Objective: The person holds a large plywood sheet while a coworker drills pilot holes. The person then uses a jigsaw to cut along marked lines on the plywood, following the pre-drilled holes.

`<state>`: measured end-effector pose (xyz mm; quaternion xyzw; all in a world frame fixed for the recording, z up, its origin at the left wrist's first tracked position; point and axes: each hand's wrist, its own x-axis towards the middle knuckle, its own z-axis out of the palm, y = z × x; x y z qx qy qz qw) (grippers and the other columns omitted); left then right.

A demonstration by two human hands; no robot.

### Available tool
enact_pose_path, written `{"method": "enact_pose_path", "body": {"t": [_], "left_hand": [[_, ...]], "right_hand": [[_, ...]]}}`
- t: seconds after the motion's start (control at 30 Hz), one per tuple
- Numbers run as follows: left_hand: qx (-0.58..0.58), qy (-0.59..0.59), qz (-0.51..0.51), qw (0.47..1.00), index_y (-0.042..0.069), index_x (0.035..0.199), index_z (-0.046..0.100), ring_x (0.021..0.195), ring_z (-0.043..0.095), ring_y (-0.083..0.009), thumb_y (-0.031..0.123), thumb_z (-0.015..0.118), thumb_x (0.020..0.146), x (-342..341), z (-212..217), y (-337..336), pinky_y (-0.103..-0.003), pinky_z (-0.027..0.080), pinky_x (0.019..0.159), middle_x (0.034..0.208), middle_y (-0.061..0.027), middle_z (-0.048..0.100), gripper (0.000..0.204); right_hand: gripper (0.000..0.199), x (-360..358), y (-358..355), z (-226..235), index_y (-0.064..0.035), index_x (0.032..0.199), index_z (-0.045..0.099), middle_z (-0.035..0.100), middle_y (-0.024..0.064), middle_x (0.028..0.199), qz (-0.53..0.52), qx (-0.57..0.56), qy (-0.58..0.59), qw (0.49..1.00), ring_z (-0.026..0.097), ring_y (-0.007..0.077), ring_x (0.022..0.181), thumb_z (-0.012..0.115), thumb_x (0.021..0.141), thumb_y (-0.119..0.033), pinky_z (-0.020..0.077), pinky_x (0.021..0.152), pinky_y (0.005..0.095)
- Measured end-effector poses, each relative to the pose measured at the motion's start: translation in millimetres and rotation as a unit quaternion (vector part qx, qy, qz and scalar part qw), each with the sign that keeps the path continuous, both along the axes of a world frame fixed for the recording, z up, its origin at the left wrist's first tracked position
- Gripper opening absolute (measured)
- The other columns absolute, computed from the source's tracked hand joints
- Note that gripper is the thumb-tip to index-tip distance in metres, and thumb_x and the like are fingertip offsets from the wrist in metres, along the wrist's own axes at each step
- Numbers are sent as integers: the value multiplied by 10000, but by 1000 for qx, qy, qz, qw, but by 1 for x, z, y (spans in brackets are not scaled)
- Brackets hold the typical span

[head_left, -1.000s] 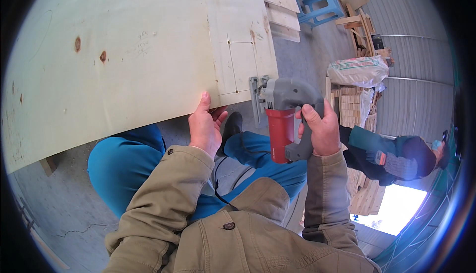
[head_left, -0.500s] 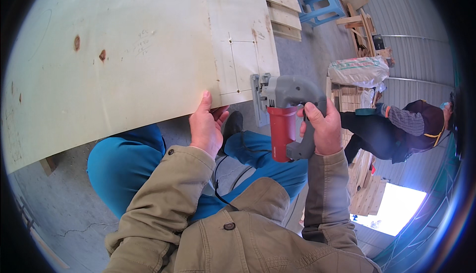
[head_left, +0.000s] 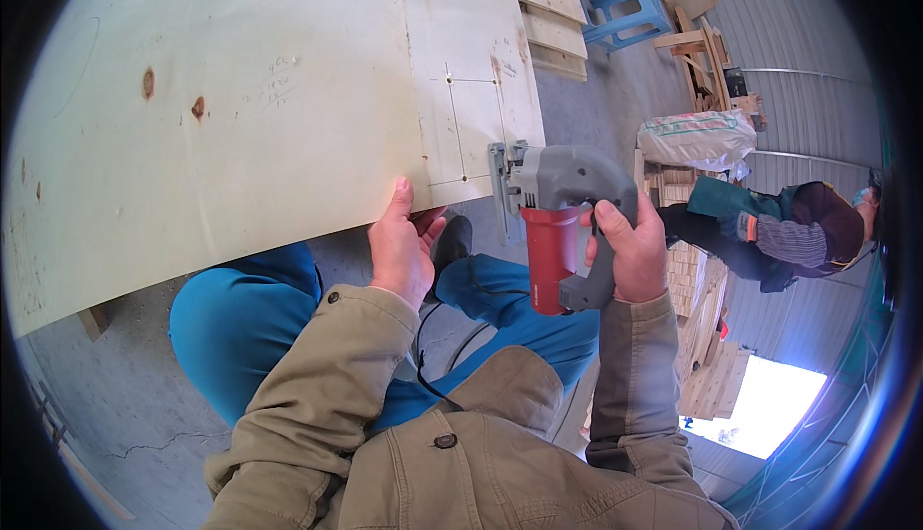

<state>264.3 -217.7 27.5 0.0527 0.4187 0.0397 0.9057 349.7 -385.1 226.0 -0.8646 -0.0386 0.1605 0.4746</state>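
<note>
A grey and red jigsaw (head_left: 555, 251) is in my right hand (head_left: 630, 246), the fingers wrapped round its looped handle and the thumb near the top of the grip. Its metal base plate meets the right corner of a large pale plywood sheet (head_left: 317, 107). The blade itself is hard to make out. My left hand (head_left: 404, 251) grips the sheet's near edge, thumb on the upper face and fingers underneath. Between the hands and farther up, pencil lines (head_left: 457, 131) form a rectangle with small dark holes at some corners.
More boards (head_left: 555, 35) are stacked beyond the sheet's right edge. A blue plastic stool (head_left: 625, 9) stands past them. At right are a white sack (head_left: 697, 138), stacked timber (head_left: 707, 366) and another person (head_left: 788, 232). A black cord (head_left: 420, 347) hangs near my legs.
The jigsaw and my hands are almost unmoved, with only a slight shift to the right across the view. The other person at right has changed pose, with a green item now held higher.
</note>
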Motion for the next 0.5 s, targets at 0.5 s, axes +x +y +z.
{"method": "enact_pose_path", "body": {"t": [0.5], "left_hand": [[5,-2,-2,1000,108,1293,615,982,678,-208,408,600,1053,1,1,-1,-290,529,762,1156,-76,697,385]], "right_hand": [[339,7,-5,0,4,1176,574,695,77,887,11,15,2,1000,605,103,576,716,981,-235,489,506,252]]}}
